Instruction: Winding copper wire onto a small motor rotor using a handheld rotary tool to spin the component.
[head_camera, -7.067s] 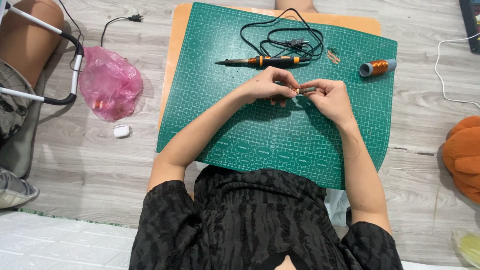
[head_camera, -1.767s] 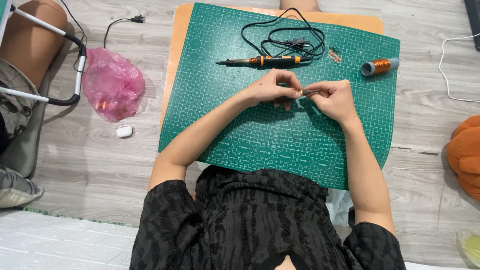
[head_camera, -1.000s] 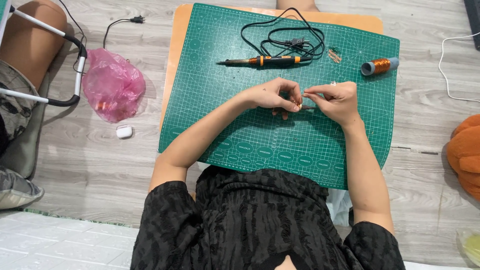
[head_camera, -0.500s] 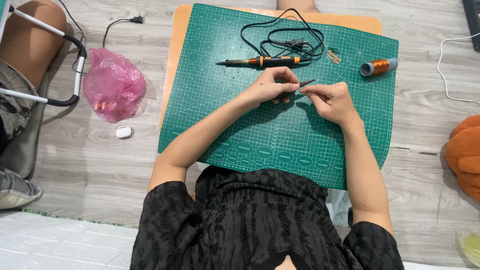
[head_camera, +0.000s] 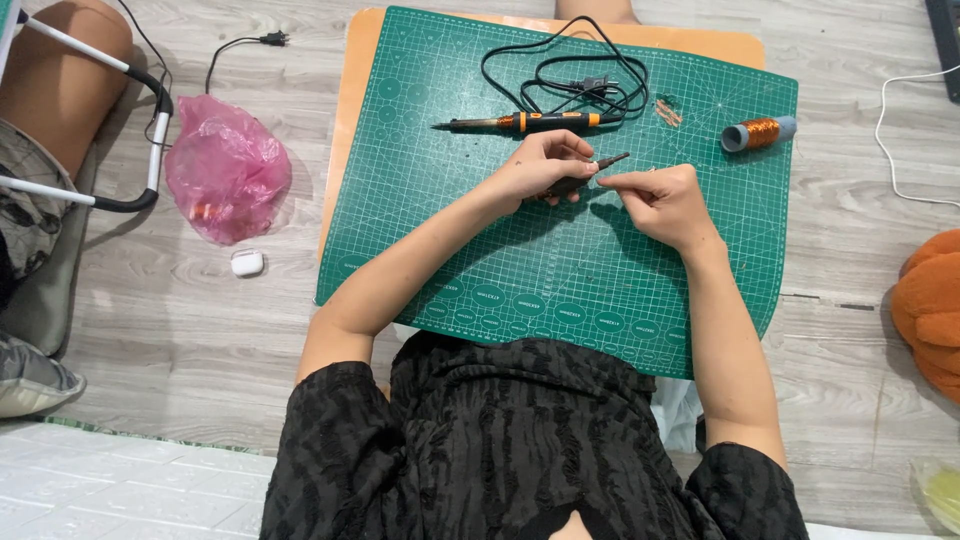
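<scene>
Head view shows two bare hands meeting over the middle of a green gridded cutting mat (head_camera: 520, 260). The left hand (head_camera: 545, 165) has its grip closed around one short dark rod-like piece (head_camera: 590, 172), whose free end sticks out up and to the right, just past the fingertips. The right hand (head_camera: 660, 200) sits just beside it, thumb and forefinger pinched together near that end; whether a fine wire runs between those fingers is too small to tell.

Just above the hands lies one soldering iron with an orange and black handle (head_camera: 530, 122), its tip pointing left and its black cord (head_camera: 560, 75) coiled in loops behind it. To the right of the cord rests one small tangle of copper-coloured wire (head_camera: 667, 112), and further right one spool of copper wire on a grey core (head_camera: 757, 133), lying on its side near the mat's edge.

Under the mat, one orange board (head_camera: 345, 130) shows along the left and top edges. Both lie on a pale grey wood-look floor (head_camera: 200, 330). On the floor to the left are one crumpled pink plastic bag (head_camera: 227, 168), one small white case (head_camera: 246, 262) and one black plug with its lead (head_camera: 245, 45). At the far left, another person's bare knee (head_camera: 65, 85) shows. An orange plush thing (head_camera: 930, 315) sits at the right edge.
</scene>
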